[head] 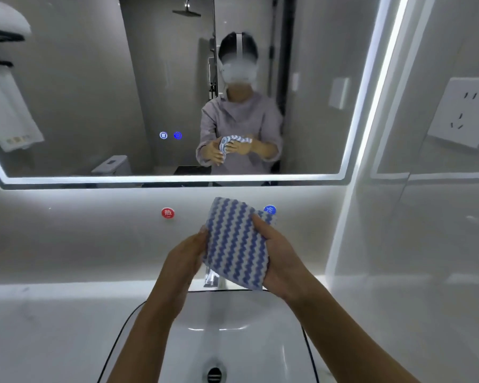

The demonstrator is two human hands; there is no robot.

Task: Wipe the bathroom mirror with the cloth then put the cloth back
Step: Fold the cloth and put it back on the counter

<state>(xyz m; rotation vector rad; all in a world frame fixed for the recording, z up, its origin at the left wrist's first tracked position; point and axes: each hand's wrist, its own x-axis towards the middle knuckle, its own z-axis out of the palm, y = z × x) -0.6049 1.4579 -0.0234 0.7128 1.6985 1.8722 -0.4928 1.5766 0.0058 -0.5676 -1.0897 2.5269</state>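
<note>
A blue-and-white zigzag cloth [234, 241] is held folded above the basin, in front of the wall below the mirror. My right hand [284, 259] grips its right edge, fingers curled over the top corner. My left hand [181, 261] holds the left edge, thumb at the front. The lit-edged bathroom mirror [94, 92] fills the upper part of the view and reflects a person holding the cloth. Neither hand touches the mirror.
A white basin [260, 327] with a drain [214, 374] sits below the hands, and the tap [212, 277] is partly hidden behind the cloth. Red [168, 213] and blue [269, 209] stickers mark the wall. A wall socket [463, 113] is at right. A towel reflection [9, 106] shows at left.
</note>
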